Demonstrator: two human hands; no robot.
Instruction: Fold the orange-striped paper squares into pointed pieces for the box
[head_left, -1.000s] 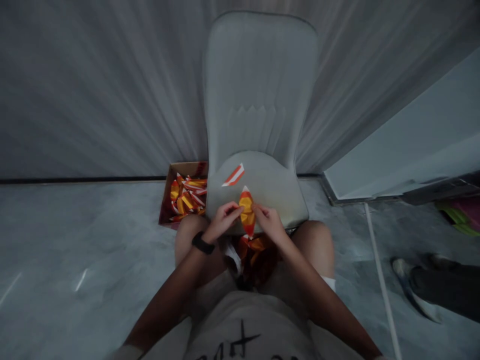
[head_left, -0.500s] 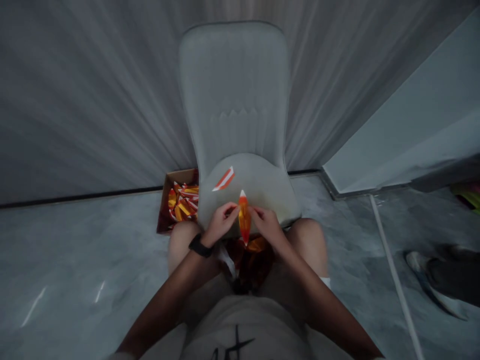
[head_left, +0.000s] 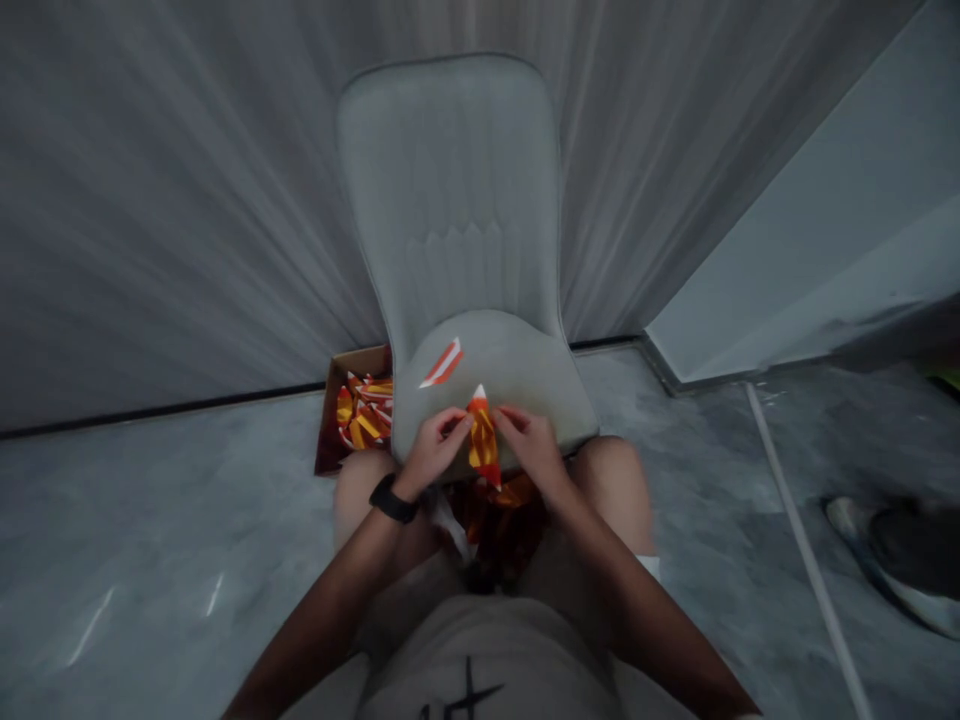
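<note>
The folded orange paper [head_left: 483, 438] has widened, pinched firmly by the left hand [head_left: 433, 452] and right hand [head_left: 532, 446].

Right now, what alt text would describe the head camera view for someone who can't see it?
A person's left hand and right hand hold a folded orange-and-yellow paper piece over a grey chair seat. A cardboard box of similar pieces sits on the floor behind the chair.

Room over seat [head_left: 517, 375], L knee [head_left: 358, 490] blocks box [head_left: 360, 358]
</note>
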